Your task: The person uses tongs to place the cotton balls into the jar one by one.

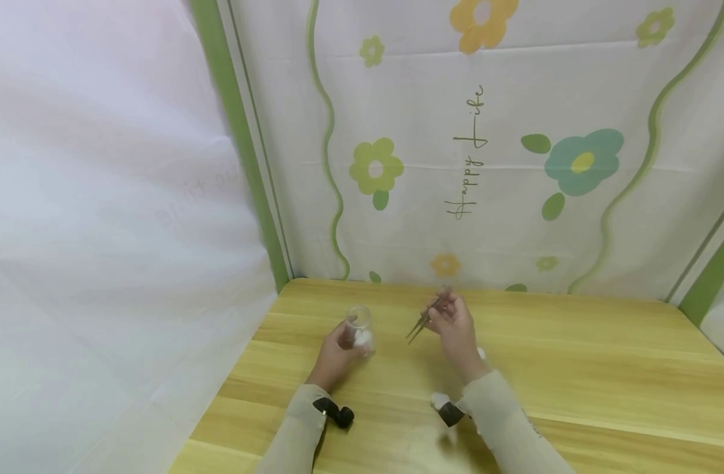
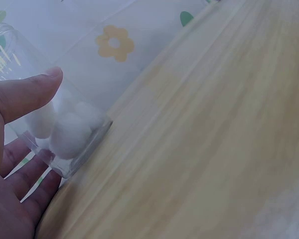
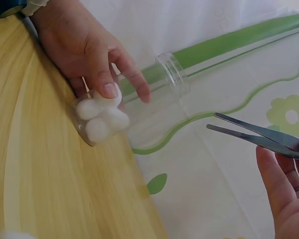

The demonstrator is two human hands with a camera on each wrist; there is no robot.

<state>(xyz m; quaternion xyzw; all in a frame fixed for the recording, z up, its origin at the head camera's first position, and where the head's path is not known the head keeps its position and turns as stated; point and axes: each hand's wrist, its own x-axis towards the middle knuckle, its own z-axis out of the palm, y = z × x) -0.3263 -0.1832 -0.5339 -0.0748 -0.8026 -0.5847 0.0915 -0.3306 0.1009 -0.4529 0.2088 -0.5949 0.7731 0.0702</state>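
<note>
My left hand point(image 1: 337, 355) grips a clear jar point(image 1: 359, 317) low on its side, thumb on one face and fingers around the other. Several white cotton balls point(image 3: 96, 129) lie in the bottom of the jar, whose base is at the tabletop and whose mouth has no lid on it. To the right, my right hand point(image 1: 455, 331) holds metal tweezers point(image 3: 269, 139) above the table. The tweezer tips stand apart with nothing between them, pointing toward the jar's side of the table.
On the wooden table point(image 1: 575, 368), one white ball point(image 1: 439, 400) lies by the right wrist camera point(image 1: 451, 414), and another white ball point(image 1: 481, 354) is partly hidden behind the right forearm. A flower-printed curtain point(image 1: 421, 131) hangs at the table's back edge, with a white sheet point(image 1: 113, 230) at left.
</note>
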